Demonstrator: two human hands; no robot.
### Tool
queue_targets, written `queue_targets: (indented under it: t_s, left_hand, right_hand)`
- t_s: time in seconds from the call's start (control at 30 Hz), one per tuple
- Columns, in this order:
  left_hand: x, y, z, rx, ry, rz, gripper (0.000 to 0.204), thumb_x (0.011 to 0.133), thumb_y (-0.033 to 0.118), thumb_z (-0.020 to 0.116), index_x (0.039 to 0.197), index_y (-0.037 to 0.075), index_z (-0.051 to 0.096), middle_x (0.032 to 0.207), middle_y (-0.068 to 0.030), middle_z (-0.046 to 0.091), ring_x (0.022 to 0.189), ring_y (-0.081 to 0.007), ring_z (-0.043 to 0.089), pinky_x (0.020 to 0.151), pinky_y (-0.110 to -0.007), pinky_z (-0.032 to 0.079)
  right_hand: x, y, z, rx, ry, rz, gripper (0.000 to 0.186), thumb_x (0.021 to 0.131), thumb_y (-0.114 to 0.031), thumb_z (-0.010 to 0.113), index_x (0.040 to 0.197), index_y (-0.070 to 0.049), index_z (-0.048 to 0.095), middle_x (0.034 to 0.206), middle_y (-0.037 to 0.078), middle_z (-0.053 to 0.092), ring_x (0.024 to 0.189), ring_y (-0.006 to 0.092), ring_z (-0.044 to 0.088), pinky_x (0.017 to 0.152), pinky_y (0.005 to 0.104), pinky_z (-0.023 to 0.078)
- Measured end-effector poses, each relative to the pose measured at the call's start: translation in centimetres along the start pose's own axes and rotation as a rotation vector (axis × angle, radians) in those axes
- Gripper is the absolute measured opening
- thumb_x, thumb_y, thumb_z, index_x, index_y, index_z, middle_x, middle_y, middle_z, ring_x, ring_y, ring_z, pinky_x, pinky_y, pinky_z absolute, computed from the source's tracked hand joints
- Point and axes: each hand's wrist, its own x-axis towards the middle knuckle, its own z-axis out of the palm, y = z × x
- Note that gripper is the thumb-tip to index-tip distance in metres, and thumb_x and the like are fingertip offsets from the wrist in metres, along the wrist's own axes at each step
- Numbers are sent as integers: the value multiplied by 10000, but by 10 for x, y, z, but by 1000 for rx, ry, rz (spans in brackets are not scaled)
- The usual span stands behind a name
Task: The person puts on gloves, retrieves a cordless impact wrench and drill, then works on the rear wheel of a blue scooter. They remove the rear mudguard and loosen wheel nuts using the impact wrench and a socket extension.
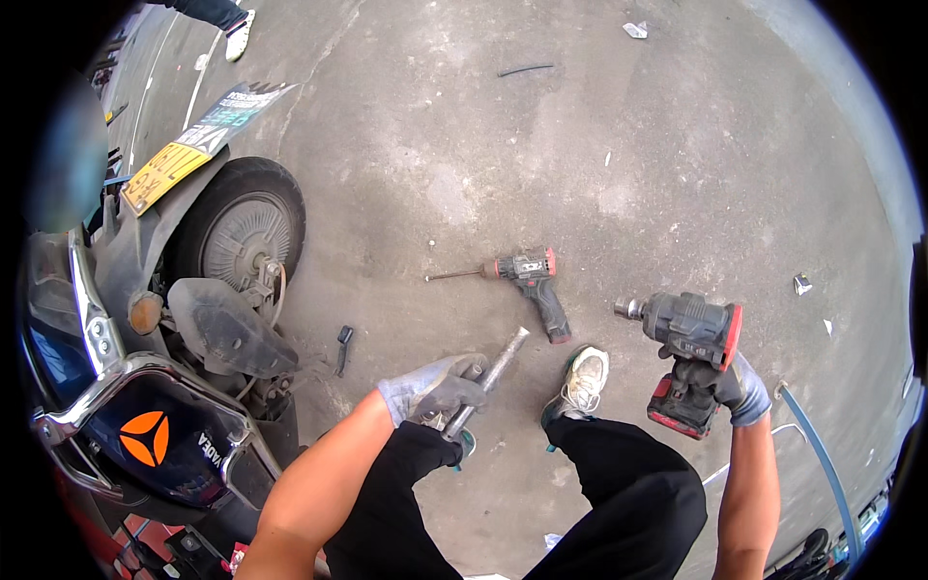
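Note:
My left hand (437, 387), in a grey work glove, is closed around a grey metal rod (505, 360) that slants up to the right. Its fingers partly hide the rod, and a darker stub beside them is too unclear to name. On the right, my gloved right hand (737, 389) grips a black and red cordless impact wrench (691, 324) by its handle. A silver socket (628, 308) on the wrench's nose points left. Between and beyond my hands, a cordless drill (527, 265) lies on the ground, its long bit pointing left.
A dark electric scooter (164, 445) stands at the left, its rear wheel (246, 227) beside my left arm. Near it lies a small black brush-like tool (343, 350). My shoe (585, 379) is near the drill. A blue hose (822, 454) curves at right. Another person's foot (240, 37) shows far left.

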Motion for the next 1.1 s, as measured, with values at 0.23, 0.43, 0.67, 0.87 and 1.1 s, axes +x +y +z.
queue_targets:
  t_s: [0.23, 0.43, 0.67, 0.87, 1.1]
  left_hand:
    - [-262, 120, 60, -210, 467, 79, 151, 847, 111, 690, 915, 60, 565, 726, -11, 590, 560, -122, 578, 417, -247, 412]
    - [-321, 17, 42, -472, 822, 138, 152, 839, 129, 686, 926, 79, 572, 693, -36, 614, 488, -132, 563, 385, -257, 386]
    - [-230, 20, 22, -482, 640, -263, 142, 814, 125, 663, 917, 97, 568, 753, -67, 637, 550, -179, 600, 424, -311, 424]
    - [-187, 128, -8, -795, 658, -204, 105, 836, 80, 593, 905, 83, 515, 671, -67, 558, 474, -159, 507, 401, -304, 398]
    - [-250, 244, -59, -1015, 761, 44, 315, 860, 7, 592, 1160, 61, 511, 763, -42, 537, 536, -136, 517, 432, -274, 414]
  right_hand:
    - [-253, 1, 54, 188, 492, 37, 470, 794, -44, 630, 1258, -44, 553, 1106, 100, 593, 852, 195, 638, 725, 346, 548]
    - [-299, -103, 70, 339, 487, 177, 553, 765, -14, 619, 1297, -35, 469, 1082, 106, 563, 793, 215, 632, 708, 355, 551]
    - [-231, -286, 36, -239, 494, 87, 470, 830, -12, 620, 1293, -32, 541, 1118, 77, 611, 878, 164, 618, 790, 329, 522]
    - [-68, -483, 8, -1115, 101, -210, 499, 894, -80, 590, 1387, -96, 518, 1424, 128, 515, 1317, 275, 486, 1090, 372, 377]
    - [74, -602, -27, 394, 142, 224, 484, 1030, -308, 353, 1382, -3, 480, 1392, 154, 534, 1249, 282, 545, 1091, 415, 425]
